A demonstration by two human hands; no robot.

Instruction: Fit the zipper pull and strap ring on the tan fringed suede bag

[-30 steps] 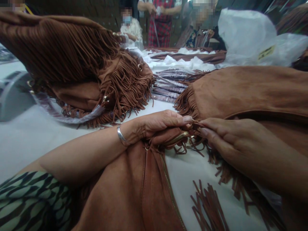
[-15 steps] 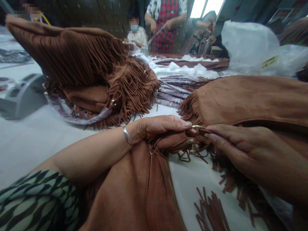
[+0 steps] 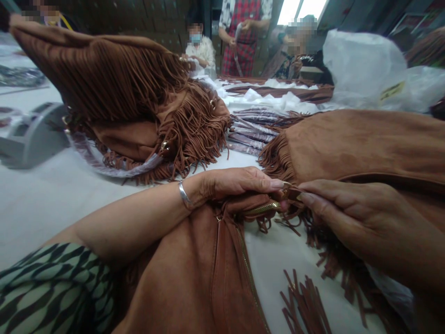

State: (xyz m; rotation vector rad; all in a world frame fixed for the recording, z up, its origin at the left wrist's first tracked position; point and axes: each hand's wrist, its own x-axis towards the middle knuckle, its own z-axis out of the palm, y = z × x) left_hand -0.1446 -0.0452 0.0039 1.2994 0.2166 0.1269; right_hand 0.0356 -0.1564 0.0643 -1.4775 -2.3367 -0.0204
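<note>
Left hand (image 3: 239, 183) and right hand (image 3: 361, 218) pinch a gold-ringed strap end (image 3: 292, 188) between closed fingertips, its long axis running left-right above the table (image 3: 267, 260). The brown suede bag (image 3: 187, 273) lies below, its zipper pointing away from the wearer.

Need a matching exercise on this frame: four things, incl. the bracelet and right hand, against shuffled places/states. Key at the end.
Things
1. Silver bracelet
2. Whitish plastic bag
3. Right hand
4. Fringe strips

Places/states
A. Pinching a thin brown strip
B. Spread over the white table, at the picture's bottom edge
C. Around the left wrist
D. Beyond the brown bag on the right

Pairs: 1-C, 2-D, 3-A, 4-B
</note>
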